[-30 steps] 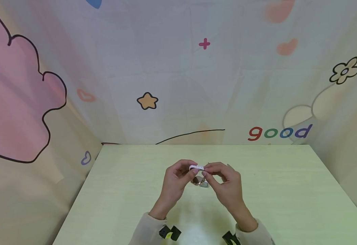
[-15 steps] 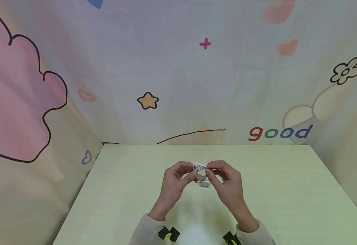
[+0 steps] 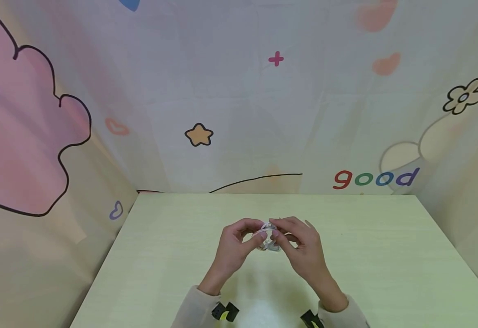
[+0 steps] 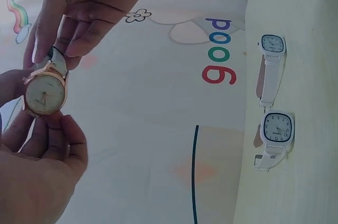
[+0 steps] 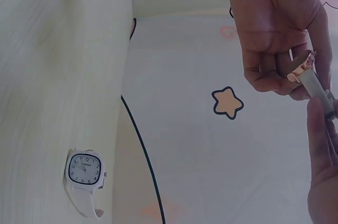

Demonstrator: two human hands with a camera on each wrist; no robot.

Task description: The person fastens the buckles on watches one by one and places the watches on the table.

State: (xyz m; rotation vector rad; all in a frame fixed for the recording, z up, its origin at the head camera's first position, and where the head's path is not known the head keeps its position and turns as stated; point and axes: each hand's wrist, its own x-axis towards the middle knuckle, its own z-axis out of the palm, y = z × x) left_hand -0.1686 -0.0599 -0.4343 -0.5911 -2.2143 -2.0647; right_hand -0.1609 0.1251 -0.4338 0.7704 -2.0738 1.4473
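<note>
A wristwatch (image 4: 45,95) with a round rose-gold case, pale dial and whitish strap (image 4: 59,61) is held up between both hands. My left hand (image 3: 235,243) grips it by the case, thumb and fingers at its edge. With thumb and fingers my right hand (image 3: 302,246) pinches the strap, seen as a pale band (image 5: 313,84) in the right wrist view. In the head view the fingers cover much of the watch (image 3: 268,226). Where the strap ends meet is hidden by the right fingers.
Two white watches with squarish dials lie on the pale table (image 3: 173,255): one watch (image 4: 273,44) and another watch (image 4: 277,127) beside it in the left wrist view. A printed cloth (image 3: 239,91) hangs behind the table's far edge.
The strap, a flat band stretched between the fingertips a second ago, now shows as a small loop drawn in close. The right fingertips have shifted a little; both hands stay in place.
</note>
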